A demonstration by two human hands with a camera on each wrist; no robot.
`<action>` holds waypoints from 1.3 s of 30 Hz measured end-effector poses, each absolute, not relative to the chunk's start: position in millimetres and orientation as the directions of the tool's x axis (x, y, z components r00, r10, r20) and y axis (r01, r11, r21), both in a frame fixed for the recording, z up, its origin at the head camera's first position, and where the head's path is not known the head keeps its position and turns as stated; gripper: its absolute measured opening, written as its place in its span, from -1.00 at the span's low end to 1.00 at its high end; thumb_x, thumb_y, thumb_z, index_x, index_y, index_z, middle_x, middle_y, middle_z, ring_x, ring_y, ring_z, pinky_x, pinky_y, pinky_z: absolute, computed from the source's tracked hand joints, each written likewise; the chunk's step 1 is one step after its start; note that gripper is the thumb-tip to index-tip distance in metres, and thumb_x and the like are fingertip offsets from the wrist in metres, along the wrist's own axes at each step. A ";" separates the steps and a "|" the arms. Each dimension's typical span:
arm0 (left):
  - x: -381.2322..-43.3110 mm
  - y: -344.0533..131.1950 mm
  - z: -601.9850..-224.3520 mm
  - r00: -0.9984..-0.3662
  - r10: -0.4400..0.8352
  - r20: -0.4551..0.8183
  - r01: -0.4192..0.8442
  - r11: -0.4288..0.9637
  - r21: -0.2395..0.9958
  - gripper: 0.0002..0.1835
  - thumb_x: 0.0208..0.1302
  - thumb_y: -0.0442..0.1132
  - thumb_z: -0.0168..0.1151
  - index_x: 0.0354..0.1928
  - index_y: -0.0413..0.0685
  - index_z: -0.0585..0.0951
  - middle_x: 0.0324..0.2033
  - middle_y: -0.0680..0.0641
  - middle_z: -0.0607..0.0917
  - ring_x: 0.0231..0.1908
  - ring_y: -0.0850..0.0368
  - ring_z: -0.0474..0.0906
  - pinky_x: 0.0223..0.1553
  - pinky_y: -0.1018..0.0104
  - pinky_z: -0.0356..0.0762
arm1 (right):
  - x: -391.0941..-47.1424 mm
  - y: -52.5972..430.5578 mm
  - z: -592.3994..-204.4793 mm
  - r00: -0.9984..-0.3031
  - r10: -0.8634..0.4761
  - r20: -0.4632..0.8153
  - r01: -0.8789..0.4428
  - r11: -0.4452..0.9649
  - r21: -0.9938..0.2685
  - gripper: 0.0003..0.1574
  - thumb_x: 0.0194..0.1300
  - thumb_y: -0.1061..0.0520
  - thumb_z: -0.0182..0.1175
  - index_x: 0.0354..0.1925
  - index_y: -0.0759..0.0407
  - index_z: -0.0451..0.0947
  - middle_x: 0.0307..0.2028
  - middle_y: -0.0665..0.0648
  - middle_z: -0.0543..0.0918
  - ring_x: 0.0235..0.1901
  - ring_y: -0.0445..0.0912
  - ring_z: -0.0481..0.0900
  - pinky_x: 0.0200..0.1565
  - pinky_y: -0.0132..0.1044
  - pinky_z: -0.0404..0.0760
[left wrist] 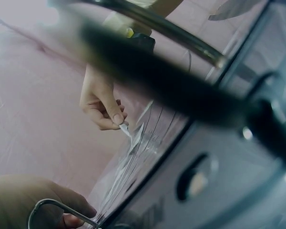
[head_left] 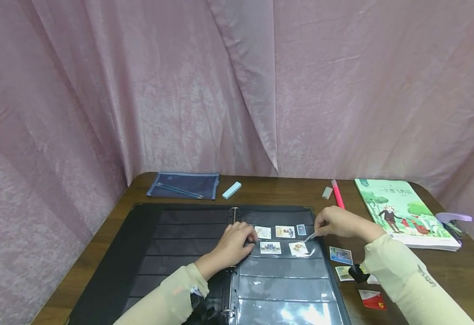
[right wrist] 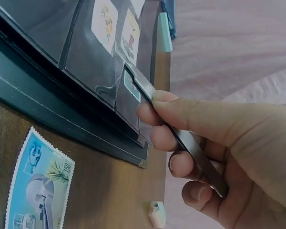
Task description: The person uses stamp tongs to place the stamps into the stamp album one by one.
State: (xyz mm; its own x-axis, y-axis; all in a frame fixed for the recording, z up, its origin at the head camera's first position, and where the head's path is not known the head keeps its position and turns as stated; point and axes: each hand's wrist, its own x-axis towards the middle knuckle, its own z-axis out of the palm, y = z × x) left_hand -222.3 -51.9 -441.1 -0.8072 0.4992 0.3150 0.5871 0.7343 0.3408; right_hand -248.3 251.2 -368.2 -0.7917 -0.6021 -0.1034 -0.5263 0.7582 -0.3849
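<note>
My right hand [right wrist: 214, 138] grips metal tweezers [right wrist: 181, 136] between thumb and fingers. Their tips reach the clear pocket strip by a stamp with an orange-brown picture [head_left: 298, 248] in the second row of the album page. My left hand [head_left: 230, 243] rests on the open black stamp album [head_left: 196, 247] beside the metal rings, at the inner edge of the right page. Around it lie pocketed stamps: a building stamp [head_left: 270, 248], a pale stamp [head_left: 263, 232], a figure stamp [head_left: 285, 232] and a small blue stamp [head_left: 301, 229].
Loose stamps lie right of the album, among them a blue stamp [head_left: 340, 255] and a red stamp [head_left: 372, 299]. Behind are a pencil pouch [head_left: 185, 184], a light-blue block [head_left: 231, 190], an eraser [head_left: 327, 192] and a pink marker [head_left: 337, 194]. A green book [head_left: 407, 212] and purple-handled stapler-like tool [head_left: 453, 218] stand right.
</note>
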 end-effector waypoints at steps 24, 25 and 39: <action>-220.0 -53.3 -429.6 -0.784 0.571 0.242 0.620 0.734 0.276 -0.83 0.04 -0.09 0.26 -0.30 0.15 0.53 -0.41 0.16 0.47 -0.32 0.27 0.31 -0.19 0.34 0.25 | -225.7 274.6 -355.9 -0.854 -0.521 0.005 -0.485 0.791 -0.373 -0.91 0.09 0.13 0.22 -0.52 0.07 0.60 -0.63 -0.14 0.52 -0.62 -0.34 0.32 -0.52 -0.46 0.35; -219.2 -53.6 -428.1 -0.784 0.576 0.230 0.621 0.734 0.275 -0.82 0.05 -0.08 0.26 -0.29 0.14 0.53 -0.40 0.15 0.47 -0.32 0.27 0.32 -0.19 0.33 0.26 | -224.4 275.7 -355.4 -0.857 -0.516 0.006 -0.480 0.793 -0.375 -0.92 0.08 0.13 0.22 -0.51 0.06 0.60 -0.62 -0.13 0.53 -0.62 -0.34 0.32 -0.52 -0.46 0.35; -198.2 -50.3 -400.9 -0.738 0.665 0.118 0.674 0.735 0.074 -0.64 0.01 0.06 0.28 -0.15 0.16 0.51 -0.26 0.13 0.50 -0.21 0.24 0.37 -0.11 0.33 0.32 | -202.5 295.9 -344.3 -0.868 -0.496 0.007 -0.464 0.808 -0.363 -0.89 0.10 0.06 0.21 -0.44 0.05 0.61 -0.50 -0.12 0.62 -0.53 -0.37 0.38 -0.46 -0.43 0.40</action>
